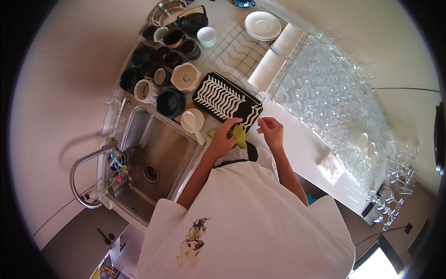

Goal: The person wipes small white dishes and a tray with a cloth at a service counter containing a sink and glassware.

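Note:
My left hand [224,137] is closed around a crumpled yellow-green cloth [239,136] at the near edge of the black tray [242,111]. White wavy pieces [218,97], perhaps chopstick rests, lie side by side in rows on that tray. A bare black gap separates the long row from a few pieces at the right end, beside my hands. My right hand [272,132] hovers off the tray's right corner, thumb and fingers brought together. Whether something small is between its fingertips cannot be made out.
Left of me is a steel sink [156,146] with a curved faucet [78,167]. A white spoon [191,122] rests across a bowl by its rim. Cups and bowls crowd behind. A wire rack [231,52] holds white plates [262,24]; many clear glasses [310,92] stand to the right.

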Demonstrator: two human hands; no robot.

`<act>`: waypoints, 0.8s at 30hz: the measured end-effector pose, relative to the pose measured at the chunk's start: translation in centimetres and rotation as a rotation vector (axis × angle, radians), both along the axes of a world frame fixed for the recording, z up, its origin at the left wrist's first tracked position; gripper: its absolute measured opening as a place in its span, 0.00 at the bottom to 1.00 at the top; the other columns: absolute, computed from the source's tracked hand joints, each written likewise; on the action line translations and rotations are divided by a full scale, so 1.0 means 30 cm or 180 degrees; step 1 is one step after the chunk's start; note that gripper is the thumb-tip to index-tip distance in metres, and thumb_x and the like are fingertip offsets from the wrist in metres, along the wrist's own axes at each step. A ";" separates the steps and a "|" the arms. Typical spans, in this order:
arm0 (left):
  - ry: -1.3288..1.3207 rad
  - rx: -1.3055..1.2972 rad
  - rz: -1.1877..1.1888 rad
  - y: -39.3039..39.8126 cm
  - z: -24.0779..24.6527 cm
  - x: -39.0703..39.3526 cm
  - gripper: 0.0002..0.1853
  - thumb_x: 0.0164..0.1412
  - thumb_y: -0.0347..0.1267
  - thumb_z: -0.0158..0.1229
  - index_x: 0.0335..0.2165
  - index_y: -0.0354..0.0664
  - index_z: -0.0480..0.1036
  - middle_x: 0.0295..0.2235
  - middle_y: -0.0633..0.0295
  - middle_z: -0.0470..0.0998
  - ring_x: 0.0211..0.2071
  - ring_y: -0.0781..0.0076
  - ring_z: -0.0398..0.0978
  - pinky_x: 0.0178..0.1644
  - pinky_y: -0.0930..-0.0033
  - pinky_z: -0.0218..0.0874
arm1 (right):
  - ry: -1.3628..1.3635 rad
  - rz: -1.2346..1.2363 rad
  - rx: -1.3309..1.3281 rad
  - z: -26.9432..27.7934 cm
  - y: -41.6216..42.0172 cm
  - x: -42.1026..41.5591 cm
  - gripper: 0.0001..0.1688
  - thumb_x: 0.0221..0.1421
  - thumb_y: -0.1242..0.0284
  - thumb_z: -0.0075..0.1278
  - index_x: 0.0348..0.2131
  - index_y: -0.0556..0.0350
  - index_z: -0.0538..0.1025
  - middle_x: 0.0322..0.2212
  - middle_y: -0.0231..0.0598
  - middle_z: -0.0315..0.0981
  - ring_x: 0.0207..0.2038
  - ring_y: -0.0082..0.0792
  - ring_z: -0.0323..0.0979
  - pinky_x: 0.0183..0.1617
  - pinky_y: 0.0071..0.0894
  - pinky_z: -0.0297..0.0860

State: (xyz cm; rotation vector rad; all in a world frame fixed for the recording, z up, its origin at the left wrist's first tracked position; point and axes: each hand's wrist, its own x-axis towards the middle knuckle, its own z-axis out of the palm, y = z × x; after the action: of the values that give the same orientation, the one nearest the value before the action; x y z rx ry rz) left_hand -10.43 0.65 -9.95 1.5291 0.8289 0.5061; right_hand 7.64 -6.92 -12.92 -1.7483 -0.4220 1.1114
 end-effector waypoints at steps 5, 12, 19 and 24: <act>-0.0692 -0.0702 -0.0006 -0.017 0.187 -0.095 0.24 0.47 0.27 0.49 0.46 0.35 0.65 0.41 0.57 0.68 0.43 0.70 0.66 0.49 0.73 0.55 | 0.0648 0.0563 0.0539 0.164 -0.040 -0.060 0.14 0.53 0.69 0.51 0.35 0.63 0.73 0.27 0.34 0.74 0.28 0.21 0.71 0.32 0.20 0.67; -0.1026 -0.0057 0.0177 -0.035 0.402 -0.112 0.32 0.43 0.38 0.53 0.49 0.36 0.62 0.51 0.52 0.61 0.52 0.60 0.61 0.56 0.64 0.47 | 0.1542 0.1474 0.1137 0.272 0.011 -0.144 0.13 0.59 0.73 0.41 0.40 0.64 0.71 0.34 0.37 0.73 0.39 0.28 0.70 0.44 0.29 0.66; 0.0086 0.1500 -0.1168 -0.070 0.567 0.022 0.33 0.36 0.35 0.54 0.47 0.39 0.63 0.53 0.50 0.58 0.56 0.52 0.54 0.60 0.46 0.33 | -0.0278 0.2770 0.1295 0.155 -0.027 -0.067 0.18 0.52 0.72 0.43 0.44 0.57 0.70 0.43 0.44 0.67 0.46 0.38 0.67 0.52 0.39 0.62; 0.0004 0.1734 -0.1573 -0.124 0.581 0.050 0.32 0.34 0.35 0.54 0.45 0.41 0.65 0.53 0.51 0.60 0.56 0.54 0.56 0.60 0.45 0.36 | -0.0310 0.1425 0.1210 0.095 -0.030 -0.126 0.19 0.45 0.71 0.49 0.40 0.58 0.71 0.52 0.47 0.56 0.54 0.45 0.54 0.56 0.42 0.52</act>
State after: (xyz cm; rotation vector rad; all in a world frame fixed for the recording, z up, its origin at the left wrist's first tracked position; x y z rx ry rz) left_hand -8.93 -3.08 7.47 2.1523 0.2901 0.3745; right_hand 3.87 -7.82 -10.06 -1.4056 -1.0525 1.1607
